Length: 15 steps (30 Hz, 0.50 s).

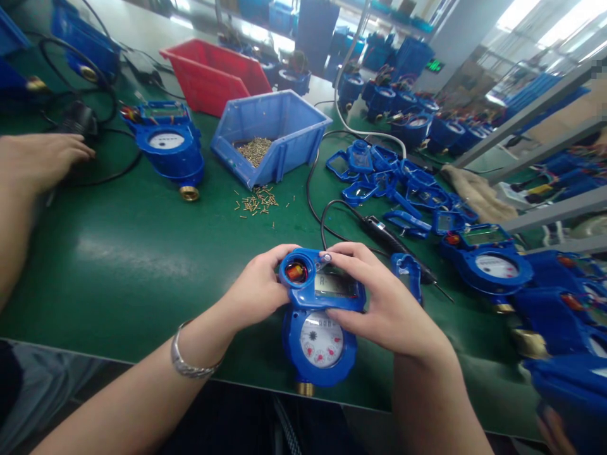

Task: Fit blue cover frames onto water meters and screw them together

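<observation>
At the table's front edge stands a blue water meter (322,341) with a white dial and a brass fitting below. A blue plastic cover (298,297) with a round opening and a display window lies over its upper part. Through the opening I see orange wiring; the display shows a character. My left hand (251,291) grips the cover's left side with thumb and fingers. Closed around its right side is my right hand (379,294), fingers on the top edge and thumb on the lower edge. Whether the cover is fully seated, I cannot tell.
A blue bin (294,148) holds small brass screws, with loose screws (258,201) before it. Behind is a red bin (213,72). An electric screwdriver (389,240), loose covers (379,167) and meters (496,262) lie right. Another person's hand (42,158) is at left.
</observation>
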Tool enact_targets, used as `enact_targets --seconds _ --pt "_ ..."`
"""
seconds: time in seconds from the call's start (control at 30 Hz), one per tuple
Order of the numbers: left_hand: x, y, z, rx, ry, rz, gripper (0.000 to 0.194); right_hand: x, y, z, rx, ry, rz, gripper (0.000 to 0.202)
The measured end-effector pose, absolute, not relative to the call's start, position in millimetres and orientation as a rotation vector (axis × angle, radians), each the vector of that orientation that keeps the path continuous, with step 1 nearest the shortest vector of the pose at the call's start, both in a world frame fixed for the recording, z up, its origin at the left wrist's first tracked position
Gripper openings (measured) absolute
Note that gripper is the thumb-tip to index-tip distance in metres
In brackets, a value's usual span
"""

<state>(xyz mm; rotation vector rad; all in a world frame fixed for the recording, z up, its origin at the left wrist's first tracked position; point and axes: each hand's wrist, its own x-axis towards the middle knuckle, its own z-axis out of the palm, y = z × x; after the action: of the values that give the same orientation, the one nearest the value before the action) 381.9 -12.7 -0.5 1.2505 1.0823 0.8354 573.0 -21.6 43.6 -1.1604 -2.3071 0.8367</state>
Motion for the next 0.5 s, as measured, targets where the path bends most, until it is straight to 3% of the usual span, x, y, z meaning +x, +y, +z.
enact_targets --seconds 0.5 --pt "382.4 -15.4 -3.7 1.179 1.015 0.838 0.042 573.6 -23.9 50.5 -1.327 -2.299 0.883 0.054"
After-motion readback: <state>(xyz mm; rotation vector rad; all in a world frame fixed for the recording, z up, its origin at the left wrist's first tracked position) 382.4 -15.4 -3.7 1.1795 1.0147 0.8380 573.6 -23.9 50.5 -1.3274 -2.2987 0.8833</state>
